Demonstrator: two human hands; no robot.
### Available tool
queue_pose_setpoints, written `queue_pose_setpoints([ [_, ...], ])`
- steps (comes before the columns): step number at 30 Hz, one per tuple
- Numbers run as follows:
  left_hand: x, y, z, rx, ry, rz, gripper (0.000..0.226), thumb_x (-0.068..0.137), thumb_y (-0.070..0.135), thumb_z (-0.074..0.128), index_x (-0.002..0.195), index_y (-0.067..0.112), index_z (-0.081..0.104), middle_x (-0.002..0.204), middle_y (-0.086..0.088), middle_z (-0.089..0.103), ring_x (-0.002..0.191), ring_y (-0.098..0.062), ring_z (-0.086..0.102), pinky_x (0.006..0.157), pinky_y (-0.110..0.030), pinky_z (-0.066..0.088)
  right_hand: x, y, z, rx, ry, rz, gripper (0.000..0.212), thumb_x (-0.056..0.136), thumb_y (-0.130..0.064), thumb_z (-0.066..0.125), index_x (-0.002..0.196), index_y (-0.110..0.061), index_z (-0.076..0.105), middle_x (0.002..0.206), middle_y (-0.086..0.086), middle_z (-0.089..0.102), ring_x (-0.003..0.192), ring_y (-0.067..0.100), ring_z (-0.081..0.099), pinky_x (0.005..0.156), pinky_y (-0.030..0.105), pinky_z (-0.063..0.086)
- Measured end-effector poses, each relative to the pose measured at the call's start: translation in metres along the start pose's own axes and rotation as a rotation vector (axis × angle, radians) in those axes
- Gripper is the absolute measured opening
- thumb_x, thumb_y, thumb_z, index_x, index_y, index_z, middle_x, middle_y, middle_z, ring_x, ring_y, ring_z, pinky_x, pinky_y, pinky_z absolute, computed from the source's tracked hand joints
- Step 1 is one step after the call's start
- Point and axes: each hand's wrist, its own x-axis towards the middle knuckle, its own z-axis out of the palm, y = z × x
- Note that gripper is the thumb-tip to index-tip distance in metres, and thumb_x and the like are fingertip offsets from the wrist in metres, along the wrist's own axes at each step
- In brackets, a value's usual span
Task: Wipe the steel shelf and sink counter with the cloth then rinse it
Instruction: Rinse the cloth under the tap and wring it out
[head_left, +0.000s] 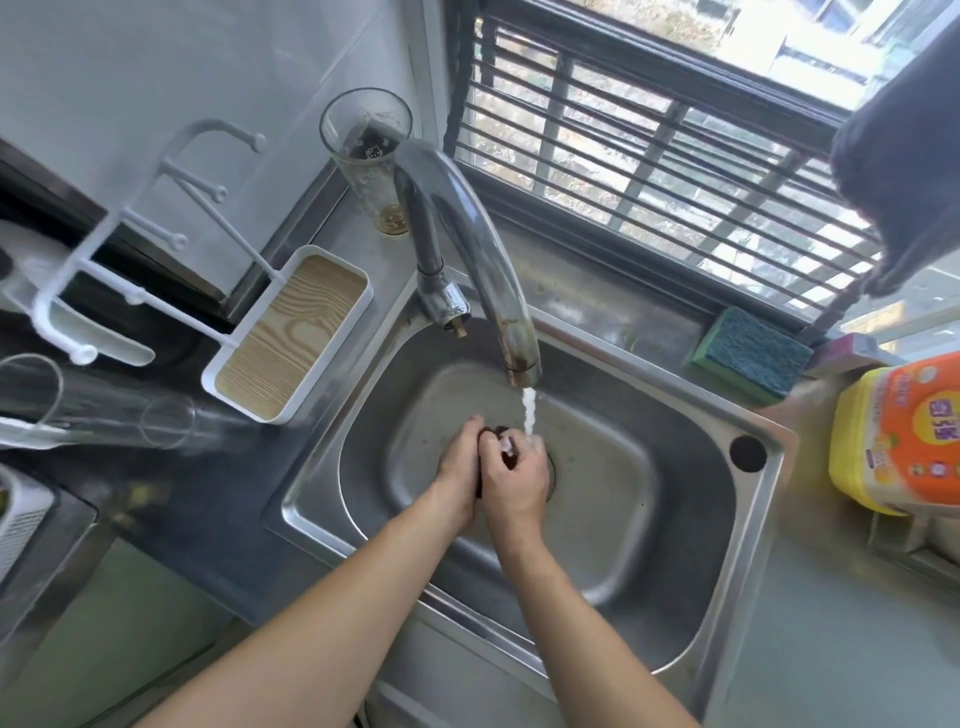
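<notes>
Stainless sink (675, 519): brushed steel, rounded-rectangle basin, raised rim, a dark round hole in the right rim corner. Curved chrome tap (467, 239) arcs over the basin, its spout end stained brown; a thin white water stream (529, 415) falls from it onto the hands.

Both hands sit low in the basin, over the drain. Left hand (460, 467) and right hand (514, 483) are pressed together, fingers curled inward, clenched round a small dark bunched cloth (493, 441). Only a sliver of the cloth shows between the fingers and at the top of the hands; its texture cannot be told. The water lands on the right hand's knuckles, just beside the cloth. Forearms bare, coming up from the lower edge and meeting at the wrists.

Steel bench (810, 613) around the sink, dull grey. Left of the sink: a white rack (291, 332) with a wood-grain tray and white peg arms. Behind the tap: a tall clear glass (371, 161) with a printed pattern and brownish residue at the bottom. Right rear: a green-blue scouring sponge (748, 353), rough top, on the ledge under the barred window. Far right: a yellow-orange detergent bottle (898, 436), glossy label. A dark fabric (904, 156) hangs at upper right
</notes>
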Motion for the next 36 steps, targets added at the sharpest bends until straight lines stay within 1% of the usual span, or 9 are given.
queue_pose_setpoints([
  [6, -0.003, -0.010, 0.007, 0.090, -0.089, -0.024, 0.029, 0.091, 0.034, 0.059, 0.076, 0.013, 0.071, 0.077, -0.008, 0.069, 0.065, -0.022, 0.065, 0.058, -0.027, 0.051, 0.038, 0.006, -0.017, -0.079, 0.111, 0.238, 0.028, 0.097, -0.039, 0.061, 0.080, -0.017, 0.062, 0.085, 0.010, 0.071, 0.088, 0.033, 0.065, 0.073, 0.031, 0.039],
  [9, 0.000, -0.005, 0.001, 0.094, -0.112, -0.010, 0.040, 0.094, 0.042, 0.057, 0.071, 0.014, 0.073, 0.075, -0.006, 0.072, 0.061, -0.019, 0.067, 0.053, -0.023, 0.050, 0.051, 0.003, -0.021, 0.022, 0.172, 0.378, 0.036, 0.097, -0.041, 0.058, 0.086, -0.009, 0.068, 0.090, 0.013, 0.074, 0.090, 0.034, 0.068, 0.084, 0.039, 0.052],
  [13, 0.002, 0.001, -0.004, 0.024, -0.027, -0.023, 0.043, 0.100, 0.048, 0.051, 0.115, 0.011, 0.068, 0.109, -0.014, 0.073, 0.095, -0.026, 0.070, 0.064, -0.031, 0.056, 0.049, 0.000, -0.023, 0.277, 0.272, 0.589, 0.023, 0.090, -0.023, 0.055, 0.074, -0.010, 0.066, 0.087, 0.014, 0.073, 0.092, 0.040, 0.070, 0.088, 0.051, 0.058],
  [18, 0.005, -0.002, -0.013, -0.058, -0.094, -0.051, 0.042, 0.104, 0.033, 0.048, 0.128, 0.003, 0.063, 0.114, -0.019, 0.071, 0.090, -0.027, 0.071, 0.068, -0.036, 0.060, 0.029, 0.012, -0.016, 0.323, -0.001, 0.486, 0.032, 0.087, -0.030, 0.075, 0.101, -0.005, 0.061, 0.094, 0.009, 0.070, 0.089, 0.028, 0.068, 0.087, 0.043, 0.056],
  [22, 0.010, -0.003, -0.029, 0.247, -0.103, -0.047, 0.031, 0.098, 0.044, 0.056, 0.111, 0.018, 0.068, 0.106, -0.011, 0.073, 0.091, -0.025, 0.068, 0.084, -0.051, 0.060, 0.030, 0.016, -0.023, 0.030, 0.145, 0.352, 0.018, 0.081, -0.021, 0.071, 0.085, -0.015, 0.055, 0.081, 0.000, 0.069, 0.084, 0.031, 0.067, 0.084, 0.042, 0.055],
  [25, 0.009, -0.002, -0.039, 0.330, -0.092, -0.065, 0.022, 0.096, 0.042, 0.063, 0.099, 0.020, 0.064, 0.096, -0.006, 0.067, 0.080, -0.019, 0.065, 0.061, -0.032, 0.060, 0.032, 0.010, -0.029, 0.152, 0.296, 0.355, 0.010, 0.084, -0.021, 0.063, 0.087, -0.018, 0.054, 0.079, -0.003, 0.064, 0.080, 0.027, 0.062, 0.084, 0.039, 0.051],
  [29, 0.006, 0.006, -0.020, 0.129, 0.080, -0.071, 0.035, 0.102, 0.050, 0.045, 0.105, 0.019, 0.061, 0.102, -0.007, 0.064, 0.073, -0.021, 0.061, 0.040, -0.020, 0.045, 0.018, 0.013, -0.023, 0.049, 0.177, 0.196, 0.013, 0.087, -0.018, 0.064, 0.084, -0.017, 0.051, 0.074, -0.004, 0.057, 0.074, 0.022, 0.053, 0.080, 0.037, 0.046],
  [33, 0.003, 0.001, -0.003, 0.203, 0.038, -0.131, 0.059, 0.093, 0.066, 0.048, 0.089, 0.013, 0.075, 0.094, -0.007, 0.077, 0.081, -0.023, 0.074, 0.068, -0.030, 0.059, -0.005, 0.012, -0.011, -0.102, 0.070, -0.039, 0.021, 0.089, -0.026, 0.071, 0.080, -0.012, 0.059, 0.069, -0.002, 0.065, 0.068, 0.013, 0.057, 0.065, 0.015, 0.040],
  [36, 0.003, -0.008, -0.001, 0.183, -0.027, -0.099, 0.047, 0.086, 0.058, 0.065, 0.073, 0.015, 0.078, 0.090, -0.004, 0.078, 0.076, -0.018, 0.073, 0.072, -0.029, 0.059, 0.005, 0.005, -0.012, -0.166, 0.095, 0.025, 0.031, 0.092, -0.034, 0.067, 0.074, -0.011, 0.058, 0.071, 0.007, 0.069, 0.072, 0.029, 0.061, 0.068, 0.033, 0.044],
])
